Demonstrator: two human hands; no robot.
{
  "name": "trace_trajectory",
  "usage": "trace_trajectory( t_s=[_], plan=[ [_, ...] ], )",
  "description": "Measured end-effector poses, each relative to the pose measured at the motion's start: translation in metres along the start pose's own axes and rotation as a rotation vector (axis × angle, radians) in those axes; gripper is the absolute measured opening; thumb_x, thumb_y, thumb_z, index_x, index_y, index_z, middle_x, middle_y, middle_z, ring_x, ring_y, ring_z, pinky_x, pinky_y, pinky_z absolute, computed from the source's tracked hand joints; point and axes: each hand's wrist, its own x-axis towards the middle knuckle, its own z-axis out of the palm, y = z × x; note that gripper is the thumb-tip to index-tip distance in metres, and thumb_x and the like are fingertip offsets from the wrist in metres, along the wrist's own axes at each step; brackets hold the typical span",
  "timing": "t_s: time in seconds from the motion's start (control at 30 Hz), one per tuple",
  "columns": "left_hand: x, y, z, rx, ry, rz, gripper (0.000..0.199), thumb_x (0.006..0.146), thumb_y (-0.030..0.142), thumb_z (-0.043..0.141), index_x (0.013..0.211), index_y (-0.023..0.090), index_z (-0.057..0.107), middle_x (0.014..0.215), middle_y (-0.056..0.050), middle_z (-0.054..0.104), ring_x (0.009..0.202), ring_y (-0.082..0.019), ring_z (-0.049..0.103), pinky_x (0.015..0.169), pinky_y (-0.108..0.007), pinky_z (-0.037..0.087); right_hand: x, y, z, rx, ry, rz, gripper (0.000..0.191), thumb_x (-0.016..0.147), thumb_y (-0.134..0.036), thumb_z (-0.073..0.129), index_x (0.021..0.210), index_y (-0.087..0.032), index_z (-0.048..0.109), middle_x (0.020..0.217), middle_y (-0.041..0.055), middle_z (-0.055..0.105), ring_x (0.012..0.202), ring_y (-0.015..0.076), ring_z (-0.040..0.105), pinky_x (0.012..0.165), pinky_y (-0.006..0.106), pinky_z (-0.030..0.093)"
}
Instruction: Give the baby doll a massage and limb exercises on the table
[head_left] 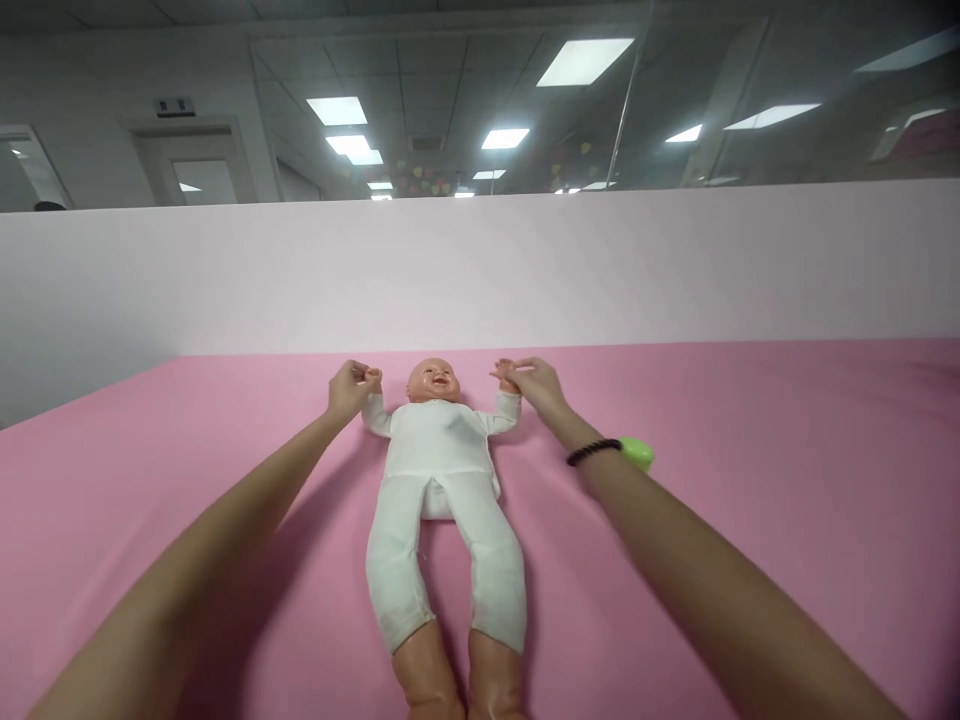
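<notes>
Pink, smooth covering spans the surface (750, 450), with the doll (439, 445) face-up near its middle, head toward the pale wall (480, 270) and legs toward you. Current step, as judged: both arms of the doll held raised beside its head. Your left hand (349, 388) has its grip clamped on one doll hand; your right hand (541, 388) has its grip pinched at the other. Any further arm movement calls for light, even pressure on both sides. Head, hands and lower legs look like glossy moulded plastic, rounded; the white suit is soft, creased fabric. Outward: a black beaded-looking bracelet (594, 451) rings your right forearm, partly overlapping a rounded green object (639, 454). Glass (450, 110) stands beyond the wall.
</notes>
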Motion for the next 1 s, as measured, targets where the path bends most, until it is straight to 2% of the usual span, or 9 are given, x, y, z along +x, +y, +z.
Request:
trace_trajectory(
  t_s=[0.1, 0.17, 0.3, 0.43, 0.57, 0.63, 0.73, 0.83, 1.0],
  plan=[
    [-0.042, 0.008, -0.042, 0.068, -0.232, 0.421, 0.020, 0.078, 0.026, 0.075, 0.094, 0.020, 0.066, 0.101, -0.006, 0.073, 0.098, -0.022, 0.069, 0.086, -0.034, 0.058, -0.045, -0.033, -0.042, -0.071, -0.240, -0.355, 0.032, 0.077, -0.033, 0.080, 0.099, -0.021, 0.060, 0.089, 0.0031, 0.069, 0.080, 0.0176, 0.067, 0.073, 0.030, 0.056],
    [-0.074, 0.005, -0.070, 0.194, -0.575, 0.650, 0.007, 0.085, 0.026, 0.069, 0.090, 0.021, 0.069, 0.094, -0.005, 0.075, 0.090, -0.020, 0.071, 0.085, -0.034, 0.060, -0.085, -0.041, -0.072, -0.309, -0.590, -0.562, 0.013, 0.087, -0.028, 0.069, 0.095, -0.021, 0.062, 0.091, 0.0044, 0.068, 0.082, 0.0180, 0.065, 0.075, 0.031, 0.055],
    [-0.110, -0.011, -0.096, 0.261, -0.875, 0.742, 0.014, 0.091, 0.025, 0.061, 0.088, 0.023, 0.074, 0.096, -0.004, 0.077, 0.090, -0.021, 0.073, 0.085, -0.031, 0.062, -0.142, -0.029, -0.106, -0.606, -0.852, -0.680, 0.021, 0.098, -0.017, 0.044, 0.088, -0.022, 0.061, 0.095, 0.0058, 0.068, 0.083, 0.0185, 0.064, 0.068, 0.030, 0.053],
    [-0.090, -0.008, -0.075, 0.207, -0.609, 0.680, 0.020, 0.091, 0.030, 0.063, 0.104, 0.021, 0.075, 0.101, -0.006, 0.077, 0.092, -0.020, 0.073, 0.089, -0.032, 0.061, -0.125, -0.028, -0.090, -0.482, -0.616, -0.621, 0.013, 0.097, -0.029, 0.055, 0.100, -0.022, 0.066, 0.098, 0.0060, 0.071, 0.087, 0.0196, 0.068, 0.077, 0.032, 0.056],
    [-0.038, -0.001, -0.028, 0.099, -0.174, 0.275, 0.030, 0.086, 0.035, 0.065, 0.110, 0.018, 0.072, 0.113, -0.008, 0.074, 0.104, -0.022, 0.070, 0.094, -0.034, 0.057, -0.062, -0.029, -0.044, -0.322, -0.141, -0.309, 0.029, 0.089, -0.038, 0.067, 0.109, -0.018, 0.067, 0.107, 0.0086, 0.074, 0.094, 0.0217, 0.070, 0.080, 0.032, 0.057],
    [-0.012, -0.006, -0.007, 0.256, -0.146, 0.034, 0.028, 0.083, 0.029, 0.064, 0.107, 0.019, 0.073, 0.112, -0.008, 0.075, 0.105, -0.022, 0.070, 0.091, -0.031, 0.056, -0.031, -0.019, -0.018, -0.432, -0.071, -0.121, 0.023, 0.092, -0.031, 0.062, 0.107, -0.014, 0.068, 0.101, 0.0104, 0.076, 0.095, 0.0214, 0.071, 0.081, 0.030, 0.055],
    [0.015, -0.020, 0.012, 0.472, -0.313, -0.204, 0.008, 0.069, 0.017, 0.068, 0.074, 0.017, 0.075, 0.083, -0.009, 0.077, 0.091, -0.028, 0.072, 0.077, -0.031, 0.055, -0.003, 0.003, 0.012, -0.679, -0.228, 0.177, 0.012, 0.085, -0.019, 0.065, 0.088, -0.010, 0.072, 0.081, 0.0135, 0.076, 0.087, 0.0269, 0.073, 0.075, 0.031, 0.053],
    [0.027, -0.023, 0.010, 0.496, -0.390, -0.226, 0.005, 0.063, 0.013, 0.070, 0.060, 0.017, 0.070, 0.070, -0.009, 0.074, 0.082, -0.029, 0.072, 0.071, -0.032, 0.054, 0.004, 0.010, 0.025, -0.690, -0.208, 0.174, 0.022, 0.083, -0.016, 0.065, 0.103, -0.007, 0.072, 0.080, 0.0138, 0.076, 0.092, 0.0284, 0.073, 0.077, 0.032, 0.053],
    [0.004, -0.002, -0.029, 0.238, -0.231, 0.125, 0.029, 0.078, 0.031, 0.068, 0.104, 0.018, 0.072, 0.109, -0.009, 0.074, 0.100, -0.023, 0.070, 0.081, -0.029, 0.057, -0.026, -0.025, -0.007, -0.378, -0.045, -0.183, 0.061, 0.085, -0.035, 0.070, 0.137, -0.009, 0.052, 0.105, 0.0117, 0.073, 0.089, 0.0217, 0.071, 0.080, 0.032, 0.055]
  ],
)
